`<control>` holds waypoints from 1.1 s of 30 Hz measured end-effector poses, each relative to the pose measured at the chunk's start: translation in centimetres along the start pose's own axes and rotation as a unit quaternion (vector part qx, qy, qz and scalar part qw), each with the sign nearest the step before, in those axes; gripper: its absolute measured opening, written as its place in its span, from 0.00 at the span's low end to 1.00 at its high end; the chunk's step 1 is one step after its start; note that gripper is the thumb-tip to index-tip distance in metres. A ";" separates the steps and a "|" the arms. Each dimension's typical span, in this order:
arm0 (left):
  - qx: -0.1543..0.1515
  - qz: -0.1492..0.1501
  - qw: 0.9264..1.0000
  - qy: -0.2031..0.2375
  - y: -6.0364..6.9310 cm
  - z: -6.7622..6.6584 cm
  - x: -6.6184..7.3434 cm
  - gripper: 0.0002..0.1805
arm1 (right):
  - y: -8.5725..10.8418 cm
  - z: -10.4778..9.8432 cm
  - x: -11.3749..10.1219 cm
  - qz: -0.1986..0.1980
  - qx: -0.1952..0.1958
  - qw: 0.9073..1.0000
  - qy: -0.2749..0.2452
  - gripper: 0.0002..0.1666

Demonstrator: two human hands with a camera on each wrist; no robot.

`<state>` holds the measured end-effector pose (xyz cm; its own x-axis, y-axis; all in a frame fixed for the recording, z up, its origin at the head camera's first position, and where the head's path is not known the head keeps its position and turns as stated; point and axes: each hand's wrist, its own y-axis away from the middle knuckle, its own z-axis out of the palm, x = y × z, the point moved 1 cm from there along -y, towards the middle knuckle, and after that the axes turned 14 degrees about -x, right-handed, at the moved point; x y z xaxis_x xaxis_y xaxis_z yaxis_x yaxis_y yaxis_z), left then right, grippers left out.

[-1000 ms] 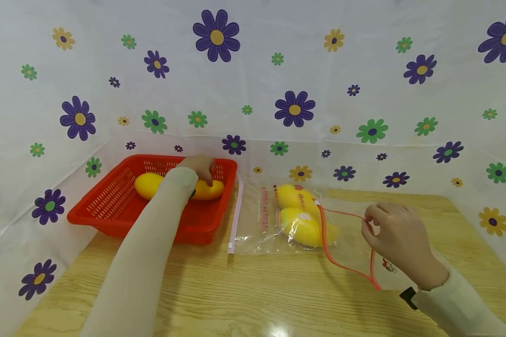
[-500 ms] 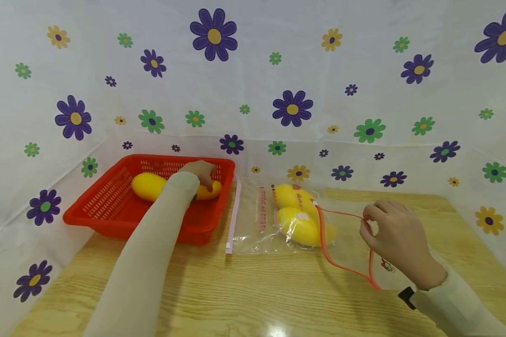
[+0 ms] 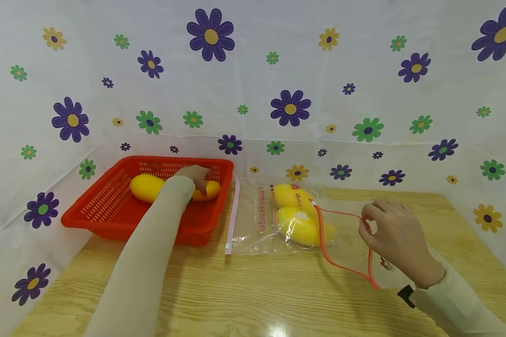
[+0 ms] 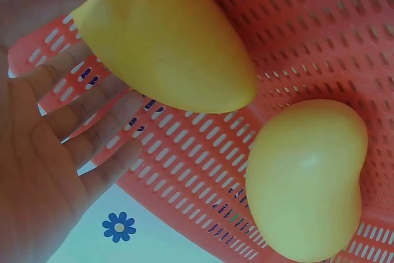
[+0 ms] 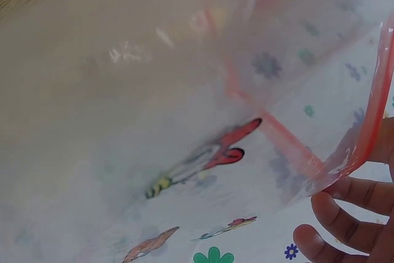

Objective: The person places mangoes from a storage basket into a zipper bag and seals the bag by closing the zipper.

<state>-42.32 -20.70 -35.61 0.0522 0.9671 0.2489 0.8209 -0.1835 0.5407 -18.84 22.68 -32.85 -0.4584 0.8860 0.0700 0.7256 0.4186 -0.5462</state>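
My left hand (image 3: 195,175) reaches into a red plastic basket (image 3: 82,216) and lies over a yellow mango (image 3: 211,190) near its right wall. In the left wrist view the fingers (image 4: 68,115) look fairly straight against that mango's side; part of the thumb is out of frame. A second mango (image 3: 146,188) lies to its left in the basket. Over the table's right half, my right hand (image 3: 398,238) pinches the orange zip edge of a clear zip bag (image 3: 346,236), holding its mouth apart. The right wrist view shows the pinched orange strip (image 5: 373,100) close up.
Another clear bag (image 3: 246,231) with a lilac slider seal lies beside the basket. Two yellow mangoes (image 3: 300,224) show through the clear plastic; which bag holds them is hard to tell. A flowered white cloth (image 3: 253,98) encloses the back of the wooden table (image 3: 236,299).
My left hand has come down slightly over the right-hand mango in the basket. My right hand keeps its pinch on the bag's orange edge. The view has shifted a little.
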 end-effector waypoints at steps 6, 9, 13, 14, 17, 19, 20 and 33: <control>0.000 -0.005 1.000 0.022 0.5 0.2 -0.1 0.45 | 0.0 0.1 0.1 -0.002 -0.001 1.000 0.000 0.07; 0.003 -0.007 1.000 0.019 0.6 0.3 -0.1 0.44 | 0.0 0.1 0.1 -0.005 -0.002 1.000 0.001 0.07; 0.003 -0.009 1.000 0.008 0.6 0.3 0.1 0.43 | 0.0 0.1 0.0 -0.005 -0.004 1.000 0.002 0.07; 0.002 -0.011 1.000 0.008 0.6 0.4 0.1 0.42 | 0.0 0.1 0.0 -0.004 -0.004 1.000 0.002 0.07; -0.007 -0.016 1.000 0.013 0.6 0.5 0.2 0.43 | 0.0 0.1 0.0 -0.003 -0.006 1.000 0.000 0.07; -0.012 -0.021 0.999 0.023 0.7 0.5 0.3 0.43 | 0.0 0.1 0.0 -0.002 -0.007 1.000 -0.002 0.06; -0.012 -0.022 0.999 0.026 0.8 0.5 0.3 0.44 | 0.0 0.1 0.0 -0.001 -0.007 1.000 -0.003 0.06; 0.009 -0.026 0.999 0.030 1.4 1.3 0.3 0.51 | 0.0 0.1 -0.1 0.001 -0.012 1.000 -0.003 0.05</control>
<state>-40.42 -20.49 -35.81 -0.0245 0.9630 0.2685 0.8313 -0.1295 0.5405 -18.87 22.56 -32.94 -0.4604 0.8854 0.0641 0.7380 0.4218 -0.5268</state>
